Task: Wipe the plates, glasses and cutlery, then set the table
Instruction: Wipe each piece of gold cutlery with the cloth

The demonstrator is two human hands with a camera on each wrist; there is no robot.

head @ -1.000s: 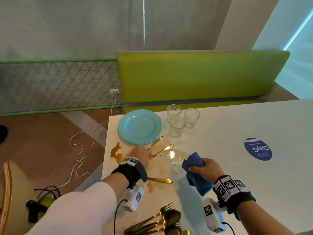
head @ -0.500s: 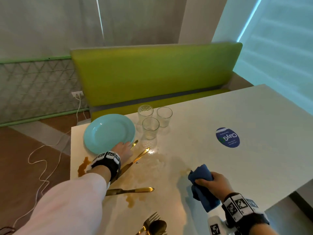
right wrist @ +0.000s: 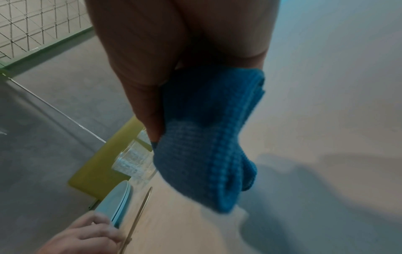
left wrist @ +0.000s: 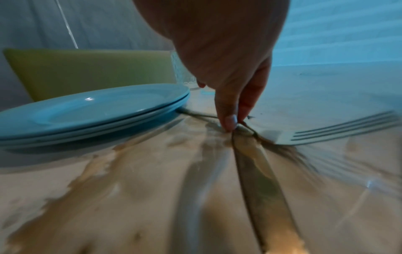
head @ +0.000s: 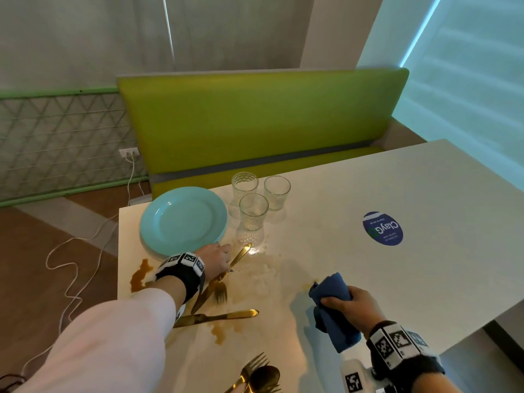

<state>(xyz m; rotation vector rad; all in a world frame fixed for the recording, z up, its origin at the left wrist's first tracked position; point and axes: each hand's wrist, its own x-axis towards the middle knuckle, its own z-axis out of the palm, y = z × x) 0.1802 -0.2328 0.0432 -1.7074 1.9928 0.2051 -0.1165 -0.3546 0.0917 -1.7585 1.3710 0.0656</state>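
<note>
A stack of turquoise plates (head: 184, 222) (left wrist: 93, 111) sits at the table's far left, with three clear glasses (head: 253, 211) beside it. My left hand (head: 226, 265) (left wrist: 236, 120) pinches a gold knife (head: 241, 255) (left wrist: 256, 180) and a gold fork (head: 220, 293) (left wrist: 339, 128) where they cross, just right of the plates. A second gold knife (head: 218, 317) lies flat nearer to me. My right hand (head: 351, 306) grips a bunched blue cloth (head: 331, 304) (right wrist: 206, 154) just above the table.
Brown spills (head: 140, 275) stain the white table (head: 425, 194) around the cutlery. More gold cutlery (head: 258, 375) lies at the near edge. A blue round sticker (head: 382, 228) is on the right. A green bench (head: 255, 117) stands behind the table; a white cable (head: 71, 268) trails on the floor.
My left hand has closed on the knife and fork by the plates and drawn the fork out toward me. The right hand still holds the cloth, shifted slightly right and nearer.
</note>
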